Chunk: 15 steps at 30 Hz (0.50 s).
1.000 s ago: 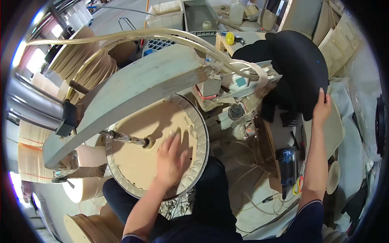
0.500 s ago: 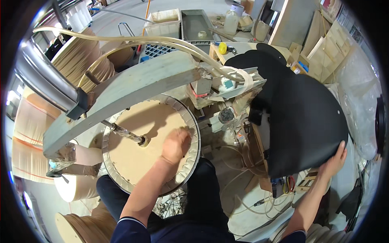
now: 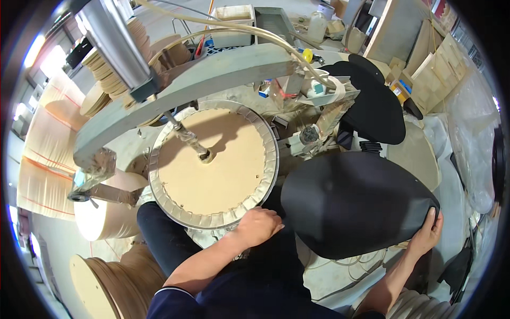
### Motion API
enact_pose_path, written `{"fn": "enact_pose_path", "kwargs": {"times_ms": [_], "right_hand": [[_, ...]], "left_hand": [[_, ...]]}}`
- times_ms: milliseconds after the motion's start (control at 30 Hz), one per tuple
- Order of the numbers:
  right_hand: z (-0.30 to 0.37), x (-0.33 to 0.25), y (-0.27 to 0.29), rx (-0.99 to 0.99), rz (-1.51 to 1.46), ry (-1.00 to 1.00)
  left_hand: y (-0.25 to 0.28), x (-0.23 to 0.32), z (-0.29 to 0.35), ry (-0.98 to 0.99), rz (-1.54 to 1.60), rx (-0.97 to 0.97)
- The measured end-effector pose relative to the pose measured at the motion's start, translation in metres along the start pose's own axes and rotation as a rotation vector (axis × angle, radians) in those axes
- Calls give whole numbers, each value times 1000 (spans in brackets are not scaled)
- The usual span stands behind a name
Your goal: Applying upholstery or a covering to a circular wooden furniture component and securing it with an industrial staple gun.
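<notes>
Black panel [image 3: 350, 204], gripping its edge in right hand [image 3: 426, 234]; half-curling left hand [image 3: 258, 226], hiding any contents, with pale disc [image 3: 228, 181] beyond.

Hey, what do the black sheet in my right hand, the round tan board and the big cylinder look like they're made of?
Black sheet: perhaps leatherette or rubber; smooth, black, with a soft, dull sheen.
Board: probably fibreboard, unpainted; flat, even tan face.
Cylinder: likely polished metal, given its bright, streaked reflections.
</notes>
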State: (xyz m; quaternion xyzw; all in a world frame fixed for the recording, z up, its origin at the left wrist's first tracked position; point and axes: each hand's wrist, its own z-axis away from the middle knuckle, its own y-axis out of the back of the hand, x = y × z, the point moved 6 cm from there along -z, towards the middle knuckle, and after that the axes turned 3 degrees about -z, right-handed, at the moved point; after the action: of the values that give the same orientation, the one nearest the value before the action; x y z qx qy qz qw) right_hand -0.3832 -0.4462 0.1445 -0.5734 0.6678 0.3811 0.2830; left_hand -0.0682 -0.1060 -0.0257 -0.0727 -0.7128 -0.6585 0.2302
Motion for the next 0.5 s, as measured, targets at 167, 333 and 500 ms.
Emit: {"fn": "enact_pose_path", "kwargs": {"times_ms": [167, 333, 500], "right_hand": [[8, -10, 11, 8, 24, 14], [28, -67, 21, 37, 178, 131], [86, -120, 9, 8, 422, 391]], "left_hand": [[49, -18, 67, 146, 162, 431], [56, -32, 135, 239, -10, 656], [13, -46, 178, 371, -56, 493]]}}
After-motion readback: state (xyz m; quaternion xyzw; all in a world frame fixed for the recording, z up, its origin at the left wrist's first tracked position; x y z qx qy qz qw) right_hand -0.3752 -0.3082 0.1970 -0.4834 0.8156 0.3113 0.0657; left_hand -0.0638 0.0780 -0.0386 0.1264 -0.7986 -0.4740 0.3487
